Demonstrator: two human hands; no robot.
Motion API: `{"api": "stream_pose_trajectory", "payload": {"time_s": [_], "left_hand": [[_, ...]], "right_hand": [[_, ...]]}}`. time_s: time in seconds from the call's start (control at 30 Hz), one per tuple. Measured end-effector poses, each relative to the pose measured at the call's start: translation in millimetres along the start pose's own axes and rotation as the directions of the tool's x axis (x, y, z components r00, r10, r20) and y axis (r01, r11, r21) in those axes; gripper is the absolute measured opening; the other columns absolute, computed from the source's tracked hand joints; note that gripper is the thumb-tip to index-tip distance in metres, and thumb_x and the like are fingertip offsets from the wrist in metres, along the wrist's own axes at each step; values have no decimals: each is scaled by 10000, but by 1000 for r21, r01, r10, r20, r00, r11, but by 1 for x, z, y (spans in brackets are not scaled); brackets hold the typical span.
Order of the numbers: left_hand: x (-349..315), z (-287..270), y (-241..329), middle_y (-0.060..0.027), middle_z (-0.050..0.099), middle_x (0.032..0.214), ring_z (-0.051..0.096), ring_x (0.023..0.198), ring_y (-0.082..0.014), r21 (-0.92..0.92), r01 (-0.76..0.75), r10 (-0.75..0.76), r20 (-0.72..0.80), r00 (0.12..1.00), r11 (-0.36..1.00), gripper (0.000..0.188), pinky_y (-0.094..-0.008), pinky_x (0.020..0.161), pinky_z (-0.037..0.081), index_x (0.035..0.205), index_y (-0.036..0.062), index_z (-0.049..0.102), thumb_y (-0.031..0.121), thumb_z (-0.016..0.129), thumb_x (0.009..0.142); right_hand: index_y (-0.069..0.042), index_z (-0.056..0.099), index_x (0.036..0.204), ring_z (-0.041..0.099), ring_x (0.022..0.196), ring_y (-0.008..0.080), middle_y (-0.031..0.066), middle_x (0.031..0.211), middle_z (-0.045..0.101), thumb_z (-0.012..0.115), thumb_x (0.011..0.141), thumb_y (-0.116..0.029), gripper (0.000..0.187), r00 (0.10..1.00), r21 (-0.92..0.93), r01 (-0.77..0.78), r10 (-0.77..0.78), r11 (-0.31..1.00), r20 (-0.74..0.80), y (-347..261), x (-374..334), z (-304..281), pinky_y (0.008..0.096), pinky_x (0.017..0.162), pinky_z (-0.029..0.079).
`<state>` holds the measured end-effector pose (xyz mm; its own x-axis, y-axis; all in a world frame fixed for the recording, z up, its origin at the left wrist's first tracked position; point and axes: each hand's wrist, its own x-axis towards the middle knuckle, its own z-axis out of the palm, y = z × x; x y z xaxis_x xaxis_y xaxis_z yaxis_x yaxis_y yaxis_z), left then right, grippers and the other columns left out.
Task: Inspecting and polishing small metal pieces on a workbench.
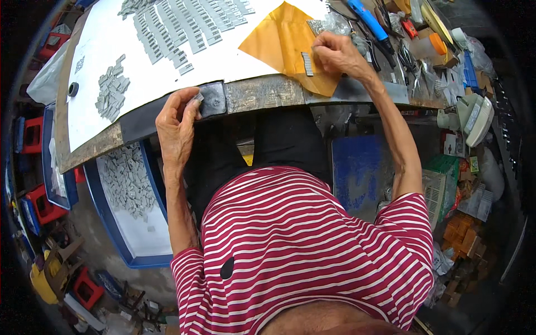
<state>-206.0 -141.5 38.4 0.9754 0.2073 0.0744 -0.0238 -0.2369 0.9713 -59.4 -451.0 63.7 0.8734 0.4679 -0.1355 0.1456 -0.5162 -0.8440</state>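
Note:
My left hand (177, 120) is at the table's front edge, thumb and fingers closed on a small grey rectangular piece (198, 97). Just beside it, a dark square metal block (213, 99) is set at the edge. Over a sheet of creased orange paper (268, 39) at the right, my right hand (338, 53) has its fingertips pinched together; whatever is between them is too small to make out. A short row of grey pieces (307, 64) lies on the paper by those fingertips. Close behind the hand is a heap of tiny metal parts (317, 26).
Many grey pieces stand in long rows (184, 25) on the white sheet, with a loose pile (113, 89) at the left. A blue bin (131, 258) of similar pieces sits below. Tools, including a blue-handled one (368, 21), crowd the right end.

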Motion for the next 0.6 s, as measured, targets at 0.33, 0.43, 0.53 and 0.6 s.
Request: {"api": "stream_pose_trajectory", "payload": {"time_s": [0.33,0.43,0.53,0.6], "left_hand": [[1,-3,-3,-9,554,737,483,606,-69,-154,59,-56,23,998,986,195,-179,569,377,1009,-26,584,70,561,840],[2,-2,-3,-8,551,720,477,585,-67,-150,37,-35,16,999,988,198,-179,551,368,1011,-24,585,76,565,841],[2,-2,-4,-11,546,713,474,578,-66,-149,47,-46,9,999,988,200,-180,541,364,1011,-22,585,80,568,840],[1,-3,-3,-11,540,699,473,576,-66,-139,36,-38,-9,999,990,201,-180,535,363,1012,-23,584,82,569,841]], "right_hand": [[8,512,758,440,584,53,32,711,507,565,816,-78,116,981,774,-175,171,608,88,14,-8,11,172,467,364],[21,514,775,440,584,54,36,715,507,561,808,-50,92,984,797,-167,152,581,95,9,-10,11,171,467,365],[37,523,813,435,579,58,54,729,514,555,806,-35,80,976,859,-204,164,469,143,1,-13,13,172,467,365],[52,523,809,395,573,33,99,804,535,522,839,-35,92,966,886,-199,234,418,107,-8,-17,19,152,465,332]]}}
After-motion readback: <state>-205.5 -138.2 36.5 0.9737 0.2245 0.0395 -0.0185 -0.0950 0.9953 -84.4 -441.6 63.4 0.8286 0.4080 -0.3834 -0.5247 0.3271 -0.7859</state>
